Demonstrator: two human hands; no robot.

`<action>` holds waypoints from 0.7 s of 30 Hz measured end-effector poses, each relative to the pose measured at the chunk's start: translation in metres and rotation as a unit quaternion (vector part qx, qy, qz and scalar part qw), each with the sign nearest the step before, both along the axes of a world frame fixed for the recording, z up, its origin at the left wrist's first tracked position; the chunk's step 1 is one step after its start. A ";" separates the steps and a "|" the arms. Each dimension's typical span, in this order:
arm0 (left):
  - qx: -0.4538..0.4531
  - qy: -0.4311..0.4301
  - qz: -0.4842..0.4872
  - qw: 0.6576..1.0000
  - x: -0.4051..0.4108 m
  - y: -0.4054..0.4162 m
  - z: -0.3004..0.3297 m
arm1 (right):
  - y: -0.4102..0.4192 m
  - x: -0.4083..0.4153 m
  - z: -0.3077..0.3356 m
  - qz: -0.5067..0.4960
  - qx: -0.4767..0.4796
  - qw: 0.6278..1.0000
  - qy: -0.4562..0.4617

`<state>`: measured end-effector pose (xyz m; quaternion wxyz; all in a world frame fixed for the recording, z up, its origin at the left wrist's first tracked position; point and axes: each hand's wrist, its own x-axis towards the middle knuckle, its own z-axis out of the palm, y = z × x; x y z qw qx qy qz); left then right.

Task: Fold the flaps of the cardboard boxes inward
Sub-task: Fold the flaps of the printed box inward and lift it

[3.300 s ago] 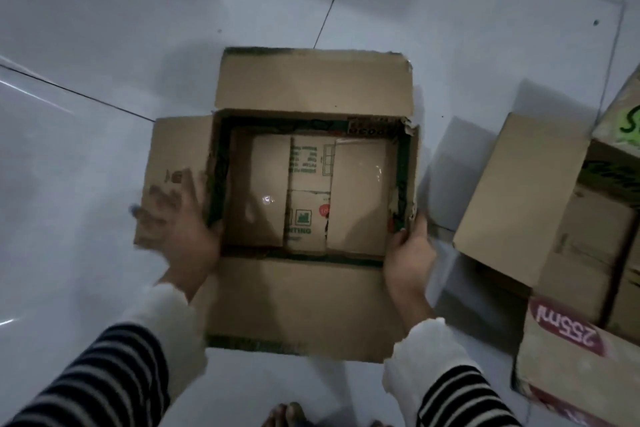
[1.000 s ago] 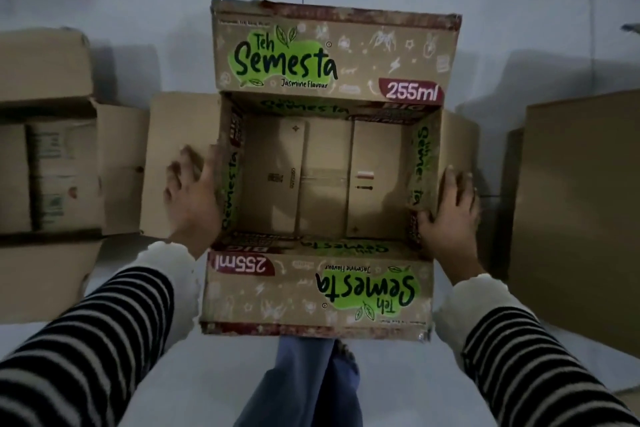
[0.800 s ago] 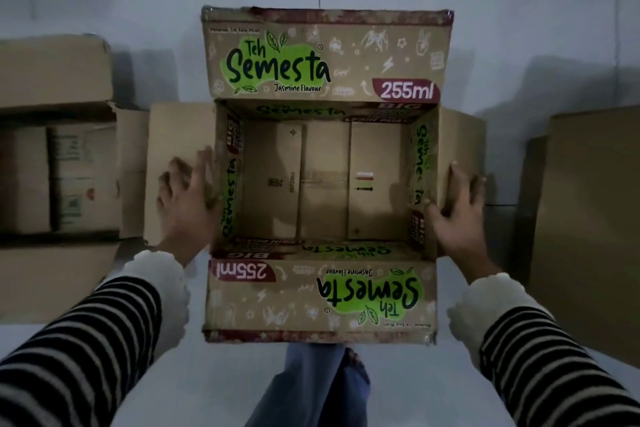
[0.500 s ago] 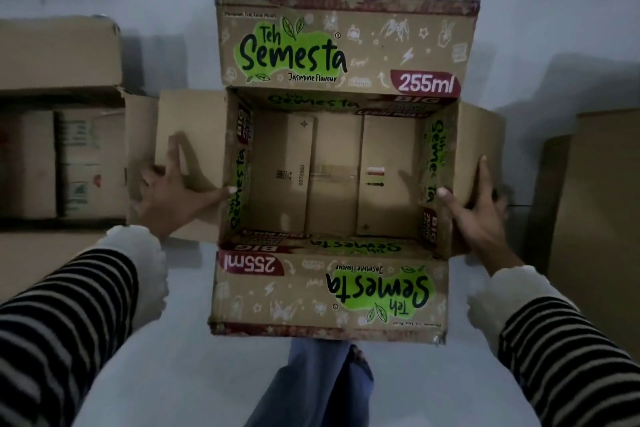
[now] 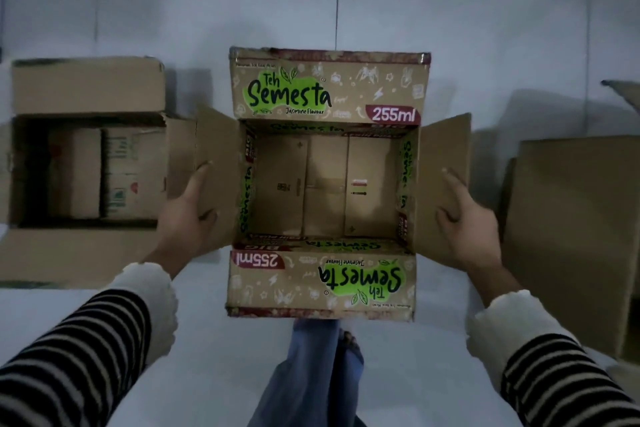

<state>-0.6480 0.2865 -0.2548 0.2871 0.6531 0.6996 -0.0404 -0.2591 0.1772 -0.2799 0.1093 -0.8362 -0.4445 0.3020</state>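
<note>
An open "Teh Semesta" cardboard box sits on the pale tiled floor in front of me. Its far flap and near flap lie spread outward, printed sides up. My left hand grips the left side flap, thumb on its inner face, and the flap stands raised at an angle. My right hand grips the right side flap the same way, also lifted. The box is empty inside.
A second open cardboard box with its flaps spread lies to the left, close to the left flap. More plain cardboard lies at the right. My leg and foot are below the near flap. Tiled floor stretches beyond.
Both side flaps have risen from lying nearly flat to standing at an angle. My hands shifted from resting at the box's sides to gripping the flaps' outer edges.
</note>
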 end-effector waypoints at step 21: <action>0.091 -0.121 0.031 0.988 0.071 -0.036 0.321 | -0.064 0.064 0.344 -0.120 0.125 0.985 0.026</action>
